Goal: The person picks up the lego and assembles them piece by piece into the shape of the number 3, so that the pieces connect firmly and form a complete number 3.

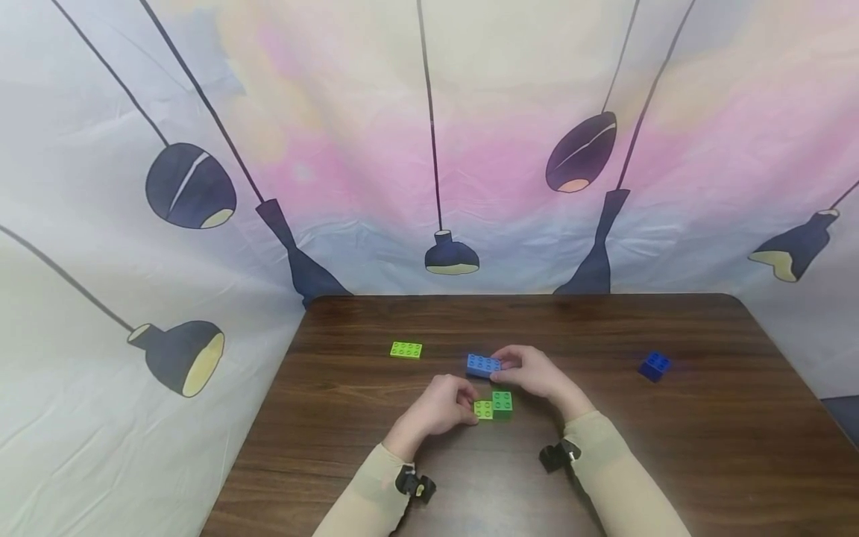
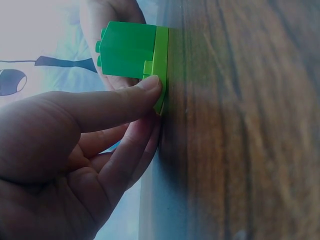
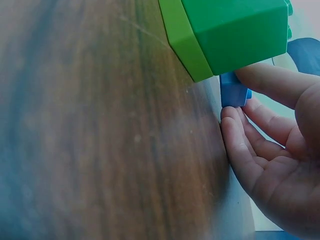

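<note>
A green two-by-two brick [image 1: 502, 403] sits on the right part of a flat lime green brick [image 1: 483, 409] lying on the table. My left hand [image 1: 440, 407] pinches the lime brick's left end between thumb and fingers, as the left wrist view shows up close. Just beyond, a light blue brick [image 1: 483, 365] with two rows of studs rests on the table or very near it. Its right end is held between the thumb and fingers of my right hand [image 1: 533, 371]. In the right wrist view, the green brick [image 3: 240, 35] partly covers the blue brick [image 3: 233, 91].
Another flat lime brick [image 1: 406, 350] lies at the back left of the brown wooden table [image 1: 349, 328]. A dark blue two-by-two brick [image 1: 654, 366] stands off to the right. Behind the table hangs a cloth [image 1: 376, 149] printed with lamps.
</note>
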The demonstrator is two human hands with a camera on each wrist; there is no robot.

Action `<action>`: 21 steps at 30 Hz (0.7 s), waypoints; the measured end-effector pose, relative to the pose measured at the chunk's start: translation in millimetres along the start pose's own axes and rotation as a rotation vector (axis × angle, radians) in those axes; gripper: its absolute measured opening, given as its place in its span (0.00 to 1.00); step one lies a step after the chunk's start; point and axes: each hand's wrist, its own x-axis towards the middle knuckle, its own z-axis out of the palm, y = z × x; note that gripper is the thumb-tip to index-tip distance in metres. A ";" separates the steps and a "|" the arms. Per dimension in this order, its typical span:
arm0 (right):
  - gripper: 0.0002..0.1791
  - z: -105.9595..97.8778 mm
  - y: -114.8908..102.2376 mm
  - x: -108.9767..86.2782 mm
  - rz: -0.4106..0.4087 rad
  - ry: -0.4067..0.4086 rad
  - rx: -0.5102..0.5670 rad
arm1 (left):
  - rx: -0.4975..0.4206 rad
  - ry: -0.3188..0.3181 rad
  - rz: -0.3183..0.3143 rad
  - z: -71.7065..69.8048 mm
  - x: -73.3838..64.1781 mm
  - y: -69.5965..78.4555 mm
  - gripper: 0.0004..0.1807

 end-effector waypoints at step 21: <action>0.23 -5.5 -0.3 -6.0 -0.005 0.006 0.080 | -0.012 -0.009 0.019 0.1 2.6 -2.4 0.15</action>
